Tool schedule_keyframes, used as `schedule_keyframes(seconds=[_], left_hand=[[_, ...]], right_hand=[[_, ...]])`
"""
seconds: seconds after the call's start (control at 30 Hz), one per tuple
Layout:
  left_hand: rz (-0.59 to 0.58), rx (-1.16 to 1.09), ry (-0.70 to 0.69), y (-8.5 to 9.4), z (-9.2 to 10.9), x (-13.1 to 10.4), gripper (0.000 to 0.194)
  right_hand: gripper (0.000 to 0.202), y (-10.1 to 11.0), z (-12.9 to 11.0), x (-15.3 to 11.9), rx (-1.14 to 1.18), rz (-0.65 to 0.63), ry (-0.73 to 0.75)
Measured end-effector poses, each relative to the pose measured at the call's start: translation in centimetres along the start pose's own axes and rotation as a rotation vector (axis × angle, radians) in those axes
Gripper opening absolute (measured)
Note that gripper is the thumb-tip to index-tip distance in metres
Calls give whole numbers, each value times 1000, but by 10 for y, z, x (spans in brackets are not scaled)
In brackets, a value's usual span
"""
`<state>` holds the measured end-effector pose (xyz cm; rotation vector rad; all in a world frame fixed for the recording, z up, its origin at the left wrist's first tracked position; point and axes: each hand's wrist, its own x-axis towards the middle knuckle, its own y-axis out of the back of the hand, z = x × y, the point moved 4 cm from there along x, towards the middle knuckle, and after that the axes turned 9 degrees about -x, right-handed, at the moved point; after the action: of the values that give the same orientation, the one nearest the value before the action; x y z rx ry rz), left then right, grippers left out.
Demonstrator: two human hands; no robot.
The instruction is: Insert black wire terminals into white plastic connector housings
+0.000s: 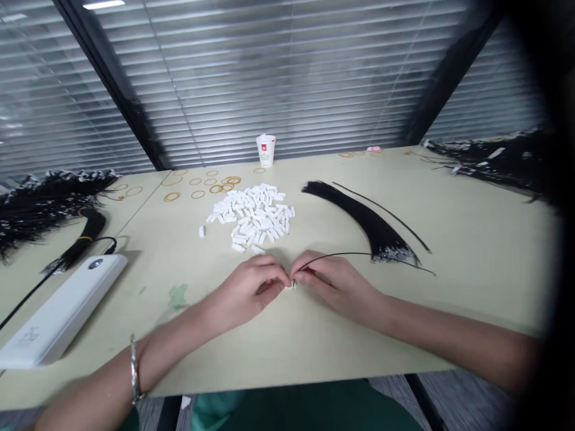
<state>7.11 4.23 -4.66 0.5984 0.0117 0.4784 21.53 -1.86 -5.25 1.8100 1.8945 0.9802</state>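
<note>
Black wire [348, 253] was held in the fingers of the right hand [345, 287] over the tabletop [476, 257]; beside it, a partly hidden white piece [288, 286] was pinched by the left hand [245, 288].

Soft, even light lies on the surface [476, 245]; a white strip [104, 4] glares at upper left; a dark blur [550, 269] covers the right edge.

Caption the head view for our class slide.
Right hand pinching a black wire near one end, beside the left hand, a pile of white pieces beyond.
</note>
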Motion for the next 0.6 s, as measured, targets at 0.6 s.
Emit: schedule_keyframes(seconds=[0.6], left_hand=[[14,6,38,0,2,-1,14]], right_hand=[[14,-2,0,-4,-42,-4,-24]])
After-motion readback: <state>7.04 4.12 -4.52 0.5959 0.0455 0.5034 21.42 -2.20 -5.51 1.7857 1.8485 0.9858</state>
